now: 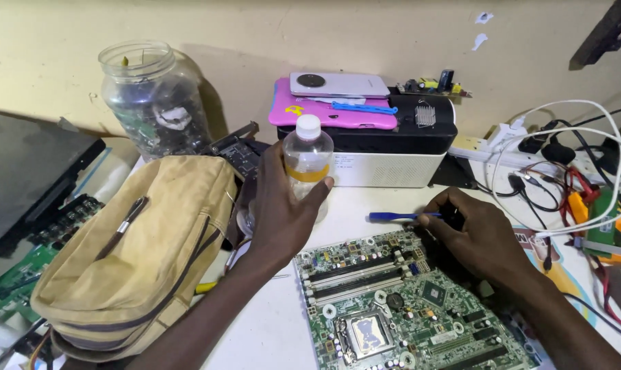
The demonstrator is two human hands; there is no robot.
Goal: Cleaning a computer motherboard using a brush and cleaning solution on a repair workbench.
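A white desk (276,322) is holding everything up. A big tan bag (139,253) is lying on the left side of it, with a dark zipper pull showing on top. A green circuit board (406,308) is lying flat near the front, right under the two hands. Behind it, a black and white box (392,147) is sitting by the wall, and a pink case (324,113) is lying on top of that box. A large glass jar (153,96) is standing behind the bag. White and black cables (570,151) are curling on the right.

The left hand (279,205) is wrapping tight around a small clear bottle (307,161) with a white cap, holding it upright just behind the board. The right hand (475,236) is pinching a thin blue tool (396,216), which is pointing left over the board's back edge.
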